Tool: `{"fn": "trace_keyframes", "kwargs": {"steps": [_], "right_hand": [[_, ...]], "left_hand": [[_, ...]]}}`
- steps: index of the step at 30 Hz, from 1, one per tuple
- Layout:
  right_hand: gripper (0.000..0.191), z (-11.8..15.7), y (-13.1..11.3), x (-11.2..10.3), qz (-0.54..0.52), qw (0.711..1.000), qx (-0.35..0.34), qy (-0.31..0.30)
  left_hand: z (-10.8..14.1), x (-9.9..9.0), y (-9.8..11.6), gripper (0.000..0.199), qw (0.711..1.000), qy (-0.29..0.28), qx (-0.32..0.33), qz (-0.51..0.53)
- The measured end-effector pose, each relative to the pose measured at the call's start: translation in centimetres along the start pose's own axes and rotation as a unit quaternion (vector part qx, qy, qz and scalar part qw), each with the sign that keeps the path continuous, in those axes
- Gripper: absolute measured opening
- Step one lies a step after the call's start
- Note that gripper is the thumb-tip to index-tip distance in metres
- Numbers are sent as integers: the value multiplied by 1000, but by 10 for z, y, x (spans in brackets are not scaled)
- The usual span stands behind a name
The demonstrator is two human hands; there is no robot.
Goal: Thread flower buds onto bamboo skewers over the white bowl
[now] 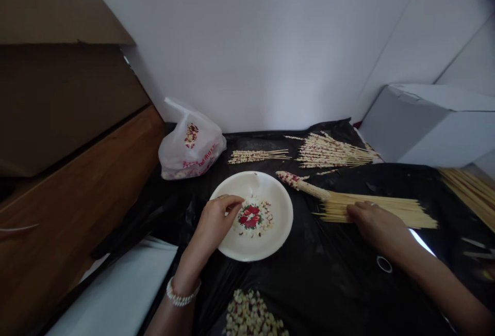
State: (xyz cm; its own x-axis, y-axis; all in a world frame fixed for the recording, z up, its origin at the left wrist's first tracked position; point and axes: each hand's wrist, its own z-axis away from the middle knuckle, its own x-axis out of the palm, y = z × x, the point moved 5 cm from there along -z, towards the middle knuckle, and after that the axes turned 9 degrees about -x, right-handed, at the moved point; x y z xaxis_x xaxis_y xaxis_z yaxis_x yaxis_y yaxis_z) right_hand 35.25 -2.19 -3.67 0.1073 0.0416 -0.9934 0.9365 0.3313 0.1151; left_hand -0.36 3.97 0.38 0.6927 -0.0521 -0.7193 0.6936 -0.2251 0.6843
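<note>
Black plastic sheet [309, 284] covers the table, and on it stands a cream-coloured bowl [279, 235], near the middle of the view. Inside the bowl, small kernels [266, 217], pale and dark red, lie scattered around a red flower print [250, 216]. The left hand [216, 220] is over the left side of the bowl, with thumb and fingers brought close together at the tips; I cannot tell whether something small is between them. On this wrist is a white bracelet [181, 294] of beads.

The right hand [369, 217] is on a flat bundle of thin sticks [410, 212], to the right of the bowl. Its fingers are bent down onto the sticks, but I cannot tell if they grip any. A corn cob [309, 189] lies between the bowl and this bundle, its left end carrying kernels and its other part bare.

Behind the bowl lie a small group of filled sticks [247, 156], with kernels along them, and at its right a larger heap of the same kind [328, 153]. A white plastic bag [189, 150] with red print sits behind the bowl to the left. Nearest to the person is a pile of kernels [253, 315], cut by the lower edge. A pale ring [384, 264] lies below the right wrist.
</note>
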Motion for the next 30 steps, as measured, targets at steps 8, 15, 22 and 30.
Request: {"fn": "trace_keyframes", "kwargs": {"steps": [8,15,22,30], "right_hand": [[19,-1,1,-8,13,999,-43,15],[18,-13,-27,-62,4,985,-96,145],[25,-33,-100,-102,-84,945,-111,297],[23,-58,-120,-87,-249,918,-47,304]], "left_hand": [[2,2,3,21,998,-36,-4,-41],[-1,-2,-1,23,1000,-4,-8,-26],[-10,-2,5,26,998,-23,4,-60],[-28,38,32,35,982,-125,66,-122]]}}
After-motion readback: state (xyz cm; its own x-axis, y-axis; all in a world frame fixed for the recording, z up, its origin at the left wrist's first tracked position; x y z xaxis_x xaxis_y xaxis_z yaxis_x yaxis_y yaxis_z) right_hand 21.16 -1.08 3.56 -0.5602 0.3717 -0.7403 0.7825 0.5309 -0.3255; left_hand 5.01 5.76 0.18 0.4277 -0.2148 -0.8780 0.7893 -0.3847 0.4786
